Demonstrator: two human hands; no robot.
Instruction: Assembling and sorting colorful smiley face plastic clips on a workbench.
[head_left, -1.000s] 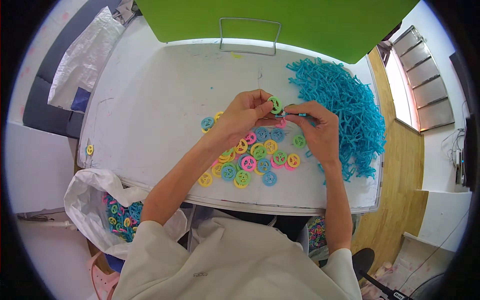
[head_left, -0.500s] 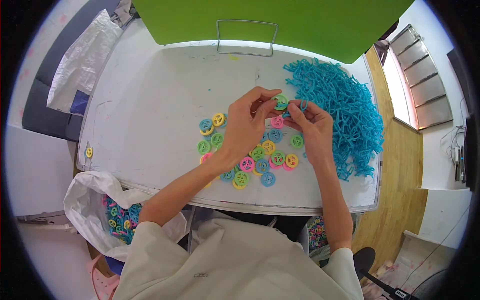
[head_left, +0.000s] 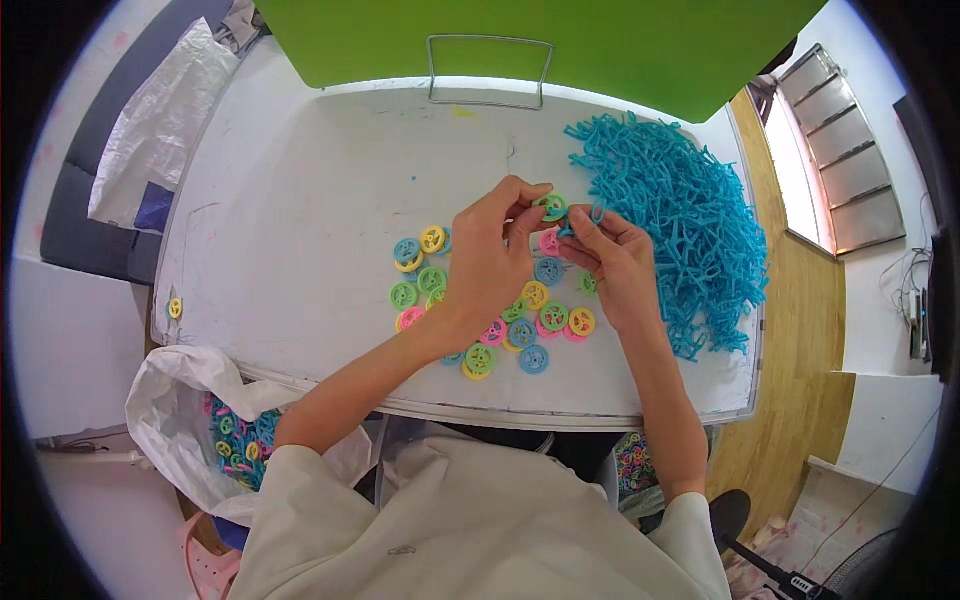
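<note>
My left hand (head_left: 492, 245) pinches a small green spoked wheel (head_left: 551, 206) between thumb and fingers. In my right hand (head_left: 617, 256), thumb and fingertips are closed on a blue plastic piece (head_left: 598, 214) with a looped end. That piece meets the green wheel, and its inner part is hidden by the fingers. Just under the fingertips shows a pink wheel (head_left: 549, 243); whether it is joined to the blue piece I cannot tell. Loose wheels in green, yellow, pink and blue, such as a blue wheel (head_left: 533, 360), lie below my hands.
To the right rises a large heap of blue plastic pieces (head_left: 680, 220) on the white table (head_left: 300, 230). A green panel (head_left: 600, 50) and a wire stand (head_left: 490, 103) border the far side. One yellow wheel (head_left: 176, 308) lies at the left edge, above a white sack (head_left: 180, 390) of coloured parts.
Both hands have shifted slightly left together, still gripping the green wheel and the blue piece. The pink wheel beneath the fingertips shows a little further left.
</note>
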